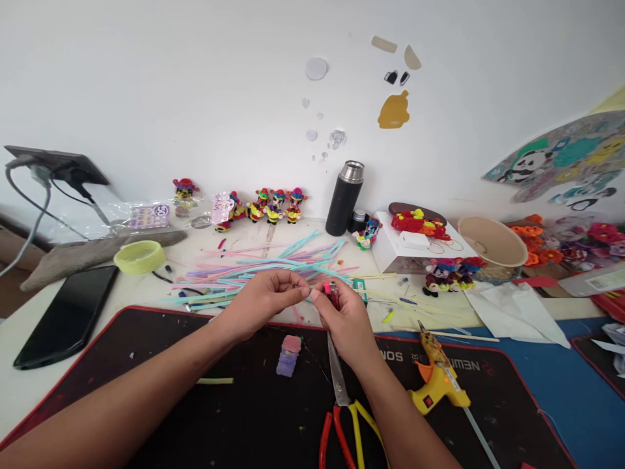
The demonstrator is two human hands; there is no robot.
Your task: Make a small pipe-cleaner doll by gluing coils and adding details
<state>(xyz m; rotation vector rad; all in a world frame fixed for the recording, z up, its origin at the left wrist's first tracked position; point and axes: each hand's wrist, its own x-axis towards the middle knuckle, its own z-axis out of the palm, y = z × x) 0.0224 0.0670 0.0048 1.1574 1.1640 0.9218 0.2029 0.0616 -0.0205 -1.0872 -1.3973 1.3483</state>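
Observation:
My left hand is closed in a pinch, its thumb and finger meeting the tips of my right hand above the black mat's far edge. What it pinches is too small to make out. My right hand is wrapped round a small red lighter whose metal top shows between thumb and fingers. Just behind both hands lies a loose pile of pastel pipe cleaners. Below them, a pink and purple fuzzy piece rests on the mat. Scissors with red and yellow handles lie partly under my right forearm.
A yellow glue gun lies right of my right forearm. At the left are a black phone and a roll of yellow tape. Several small figures and a black flask stand along the wall. A white box sits behind right.

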